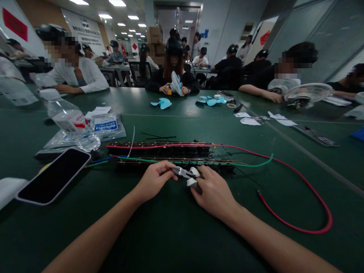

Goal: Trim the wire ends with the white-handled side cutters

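Note:
My right hand [214, 187] is wrapped around the pale grey handles of a pair of pliers [183, 172], whose metal jaws point left. At the tip of the jaws, my left hand [156, 180] is closed in a pinch; what its thumb and finger hold is too small to make out. Just beyond both hands lie two long black strips [159, 152] with metallic parts along them. A red cable [233, 146] and a green wire [261, 164] run along the strips. One pale cable tie [131, 142] sticks up from them.
A phone [54, 176] lies at the left, near a clear plastic bottle [68, 121] and a plastic packet [106, 125]. The red cable loops over the right side of the table. Across it, a person holds a small fan [176, 84]; blue fan blades [161, 103] lie nearby.

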### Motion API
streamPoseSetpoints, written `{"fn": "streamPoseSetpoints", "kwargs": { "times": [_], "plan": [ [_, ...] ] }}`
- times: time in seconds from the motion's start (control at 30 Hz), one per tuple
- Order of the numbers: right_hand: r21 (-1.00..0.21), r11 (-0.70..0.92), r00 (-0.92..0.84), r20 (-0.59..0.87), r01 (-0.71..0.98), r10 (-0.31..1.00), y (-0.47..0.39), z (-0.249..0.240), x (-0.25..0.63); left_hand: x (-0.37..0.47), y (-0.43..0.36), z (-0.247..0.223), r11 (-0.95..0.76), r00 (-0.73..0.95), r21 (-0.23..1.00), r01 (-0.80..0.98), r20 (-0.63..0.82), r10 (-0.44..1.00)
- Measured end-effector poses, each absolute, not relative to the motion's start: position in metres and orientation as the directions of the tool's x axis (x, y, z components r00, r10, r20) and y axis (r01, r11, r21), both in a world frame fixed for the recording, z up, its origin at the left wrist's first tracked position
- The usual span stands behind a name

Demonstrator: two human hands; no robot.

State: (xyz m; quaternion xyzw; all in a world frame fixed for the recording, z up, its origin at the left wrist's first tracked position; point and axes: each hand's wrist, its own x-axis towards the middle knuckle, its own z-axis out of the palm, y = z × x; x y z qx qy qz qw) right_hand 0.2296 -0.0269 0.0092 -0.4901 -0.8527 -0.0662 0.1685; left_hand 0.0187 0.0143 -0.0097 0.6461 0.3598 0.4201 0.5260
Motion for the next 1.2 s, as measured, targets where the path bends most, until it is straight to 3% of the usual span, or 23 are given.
{"fn": "streamPoseSetpoints", "kwargs": {
  "times": [1.2],
  "plan": [
    [-0.014, 0.478, -0.447, 0.331, 0.878, 0.831, -0.0255, 0.0089, 0.2277, 0.0187, 0.0145, -0.0128, -0.168, 0.373, 0.986, 0.012, 0.152, 0.915]
  ]
}}
